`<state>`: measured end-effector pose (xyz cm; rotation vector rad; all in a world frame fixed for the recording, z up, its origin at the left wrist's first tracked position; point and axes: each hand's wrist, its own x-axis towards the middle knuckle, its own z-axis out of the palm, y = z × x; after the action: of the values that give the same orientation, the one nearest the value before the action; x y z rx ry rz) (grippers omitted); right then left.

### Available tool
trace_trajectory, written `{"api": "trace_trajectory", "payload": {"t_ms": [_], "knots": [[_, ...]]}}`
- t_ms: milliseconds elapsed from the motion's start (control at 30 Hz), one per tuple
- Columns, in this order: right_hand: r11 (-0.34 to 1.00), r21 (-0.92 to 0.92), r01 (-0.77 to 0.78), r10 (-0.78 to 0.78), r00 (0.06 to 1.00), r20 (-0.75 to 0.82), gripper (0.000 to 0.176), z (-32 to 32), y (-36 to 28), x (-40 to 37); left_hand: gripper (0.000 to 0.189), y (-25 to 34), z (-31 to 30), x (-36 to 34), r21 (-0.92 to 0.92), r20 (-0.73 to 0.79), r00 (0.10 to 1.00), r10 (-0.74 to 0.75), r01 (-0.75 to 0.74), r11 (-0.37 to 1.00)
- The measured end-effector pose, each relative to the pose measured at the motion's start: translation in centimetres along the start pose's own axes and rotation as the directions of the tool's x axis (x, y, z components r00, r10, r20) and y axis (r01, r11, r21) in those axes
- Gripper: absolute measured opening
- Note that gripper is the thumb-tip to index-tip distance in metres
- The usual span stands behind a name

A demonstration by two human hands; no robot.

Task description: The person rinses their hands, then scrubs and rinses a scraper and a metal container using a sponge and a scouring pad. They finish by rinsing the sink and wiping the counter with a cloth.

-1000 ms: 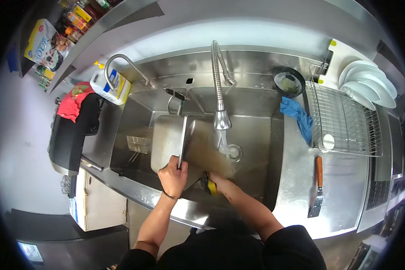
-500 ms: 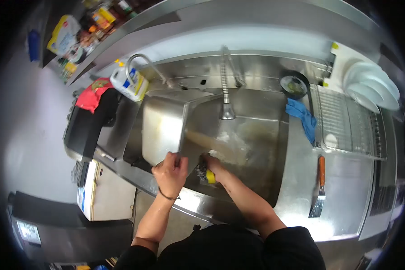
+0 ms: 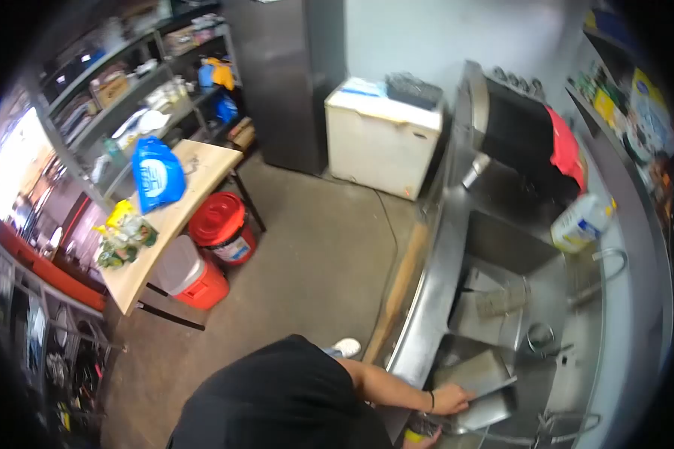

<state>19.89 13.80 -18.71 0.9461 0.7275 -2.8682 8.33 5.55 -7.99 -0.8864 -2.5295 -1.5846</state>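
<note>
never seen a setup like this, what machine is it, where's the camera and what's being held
There is no machine: these are a person's own bare hands. The single view comes from a camera worn on the head. At lower right, the left hand grips the edge of a metal pan in the sink. The right hand, near the bottom edge, holds a yellow-and-dark scrubber, partly hidden. A wire basket lies in the other basin; a blue bag sits on the table.

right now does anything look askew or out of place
A dark cord trails across the floor near the white chest, odd since feet might catch it. The metal pan is tilted, but the left hand holds it.
</note>
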Motion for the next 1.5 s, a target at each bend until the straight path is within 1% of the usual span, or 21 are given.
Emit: {"api": "trace_trajectory", "payload": {"t_ms": [133, 267, 567, 767, 833, 867, 900, 933, 1000, 1033, 1067, 1100, 1133, 1167, 1233, 1267, 1300, 1333, 1367, 1433, 1500], "knots": [[0.996, 0.016, 0.09, -0.085, 0.98, -0.182, 0.03, -5.2, 0.5, 0.2, 0.029, 0.8, -2.2, -0.8, -0.024, 0.132, 0.986, -0.105, 0.109, 0.994], [0.993, 0.078, 0.084, -0.068, 0.979, -0.193, 0.025, -1.1, -0.8, -1.9, 0.026, -0.8, -0.7, -1.5, -0.023, 0.111, 0.984, -0.138, 0.142, 0.99], [0.988, 0.141, 0.065, -0.004, 0.917, -0.398, 0.021, -3.0, -1.0, -1.7, 0.024, -0.3, 1.3, 0.0, -0.021, 0.189, 0.977, -0.097, 0.103, 0.995], [0.998, 0.027, 0.052, -0.03, 0.858, -0.513, 0.022, -5.5, -0.6, -1.5, 0.026, -0.5, 2.6, 2.4, 0.024, 0.363, 0.928, -0.083, 0.08, 0.996], [0.984, -0.171, -0.04, -0.067, 0.816, -0.574, 0.019, -3.2, -1.4, -3.1, 0.026, -0.8, 3.1, 3.6, 0.035, 0.345, 0.931, -0.117, 0.112, 0.993], [0.99, -0.141, -0.014, -0.073, 0.803, -0.591, 0.019, -4.0, -1.1, -3.1, 0.026, -1.1, 3.2, 4.2, 0.08, 0.318, 0.934, -0.163, 0.145, 0.986], [0.87, -0.493, 0.025, -0.344, 0.747, -0.569, 0.021, -5.3, -0.9, -2.7, 0.027, -1.5, 3.3, 4.9, 0.119, 0.296, 0.934, -0.201, 0.173, 0.978], [0.632, -0.775, 0.004, -0.578, 0.668, -0.469, 0.025, -6.7, -0.5, -3.5, 0.028, -2.2, 3.2, 5.4, 0.131, 0.281, 0.939, -0.199, 0.168, 0.977], [0.407, -0.91, 0.076, -0.704, 0.661, -0.26, 0.037, -2.3, -4.0, -7.4, 0.027, -3.3, 3.2, 6.5, 0.086, 0.257, 0.949, -0.181, 0.164, 0.983], [0.354, -0.934, 0.038, -0.734, 0.631, -0.253, 0.044, -1.2, -5.6, -8.6, 0.028, -3.6, 3.0, 7.5, 0.186, 0.346, 0.904, -0.251, 0.196, 0.963], [0.298, -0.955, -0.005, -0.76, 0.604, -0.24, 0.052, 0.0, -7.7, -9.7, 0.029, -4.6, 3.2, 7.8, 0.168, 0.318, 0.932, -0.173, 0.124, 0.978], [0.276, -0.961, -0.034, -0.785, 0.569, -0.246, 0.054, 3.9, -10.9, -11.7, 0.03, -5.2, 3.4, 8.5, 0.199, 0.371, 0.909, -0.187, 0.119, 0.973], [0.23, -0.97, -0.079, -0.812, 0.534, -0.236, 0.052, 4.3, -13.3, -12.3, 0.031, -6.4, 3.8, 8.9, 0.186, 0.404, 0.902, -0.155, 0.085, 0.979], [0.224, -0.974, 0.025, -0.843, 0.507, -0.18, 0.053, 6.0, -16.2, -13.7, 0.031, -7.5, 4.2, 9.4, 0.179, 0.426, 0.895, -0.129, 0.057, 0.982], [-0.073, -0.992, -0.104, -0.94, 0.339, 0.033, 0.051, 8.5, -21.9, -16.0, 0.032, -8.9, 4.3, 10.5, 0.288, 0.499, 0.85, -0.17, 0.022, 0.957], [0.004, -0.996, -0.09, -0.938, 0.344, -0.035, 0.053, 8.0, -25.2, -16.6, 0.033, -9.5, 4.0, 10.9, 0.313, 0.547, 0.814, -0.199, 0.021, 0.95], [0.016, -0.987, -0.158, -0.966, 0.254, -0.056, 0.053, 8.4, -28.0, -17.2, 0.033, -9.2, 3.7, 11.1, 0.319, 0.551, 0.81, -0.201, 0.018, 0.947], [-0.067, -0.981, -0.18, -0.98, 0.197, 0.031, 0.052, 7.5, -31.0, -17.3, 0.033, -8.6, 3.1, 11.5, 0.406, 0.555, 0.781, -0.287, 0.047, 0.913], [-0.075, -0.963, -0.26, -0.989, 0.143, 0.039, 0.052, 4.3, -34.3, -16.5, 0.033, -8.4, 2.9, 11.9, 0.487, 0.547, 0.751, -0.369, 0.073, 0.87], [0.094, -0.915, -0.392, -0.972, 0.162, -0.169, 0.057, 3.7, -39.2, -16.1, 0.033, -10.3, 3.6, 12.2, 0.563, 0.52, 0.736, -0.433, 0.086, 0.822], [0.091, -0.902, -0.422, -0.952, 0.228, -0.203, 0.06, -1.7, -43.6, -14.4, 0.035, -12.3, 4.0, 11.8, 0.634, 0.484, 0.716, -0.502, 0.109, 0.766]]}}
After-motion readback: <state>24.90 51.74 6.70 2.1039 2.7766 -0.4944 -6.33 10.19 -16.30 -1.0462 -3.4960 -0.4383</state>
